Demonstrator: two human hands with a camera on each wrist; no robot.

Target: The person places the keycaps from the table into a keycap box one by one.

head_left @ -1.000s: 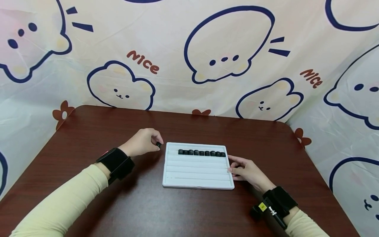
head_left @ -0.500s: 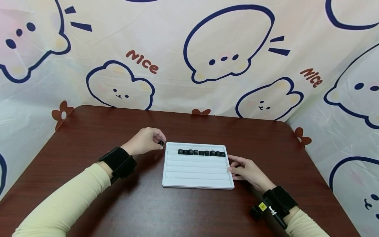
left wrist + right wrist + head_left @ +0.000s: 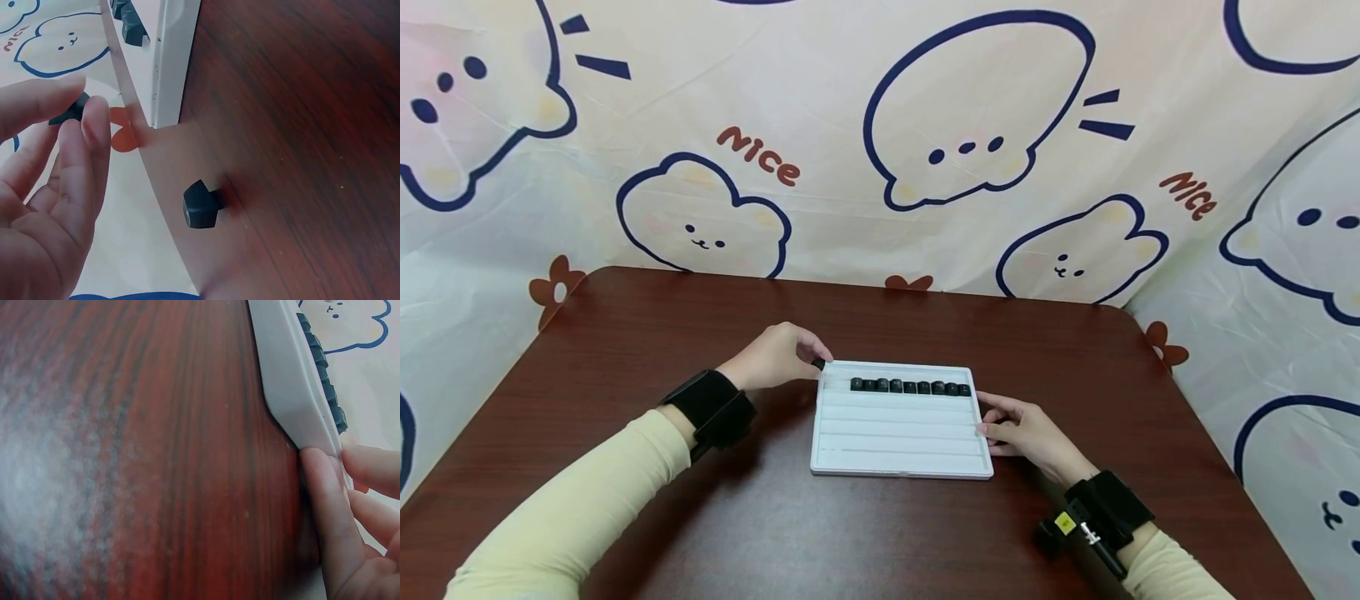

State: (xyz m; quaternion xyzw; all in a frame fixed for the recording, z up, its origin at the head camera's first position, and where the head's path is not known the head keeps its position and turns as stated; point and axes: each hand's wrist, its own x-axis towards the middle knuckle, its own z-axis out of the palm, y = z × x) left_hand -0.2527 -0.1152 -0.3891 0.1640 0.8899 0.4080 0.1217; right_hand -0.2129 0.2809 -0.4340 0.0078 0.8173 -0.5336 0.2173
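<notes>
My left hand (image 3: 778, 357) pinches a small black keycap (image 3: 74, 110) between thumb and fingertips, at the far left corner of a white ridged tray (image 3: 891, 437). In the left wrist view the held keycap is partly covered by the fingers. A row of several black keycaps (image 3: 910, 387) sits in the tray's upper groove, reaching its right edge, with a gap at the left end. My right hand (image 3: 1030, 433) grips the tray's right edge, the thumb (image 3: 328, 494) against its side in the right wrist view.
One loose black keycap (image 3: 201, 206) lies on the brown table (image 3: 880, 542) beside the tray's left side in the left wrist view; I cannot make it out in the head view. A patterned curtain (image 3: 835, 100) hangs behind the table.
My left hand has moved right with its keycap, from beside the tray to its far left corner. The right hand and the tray stay where they were.
</notes>
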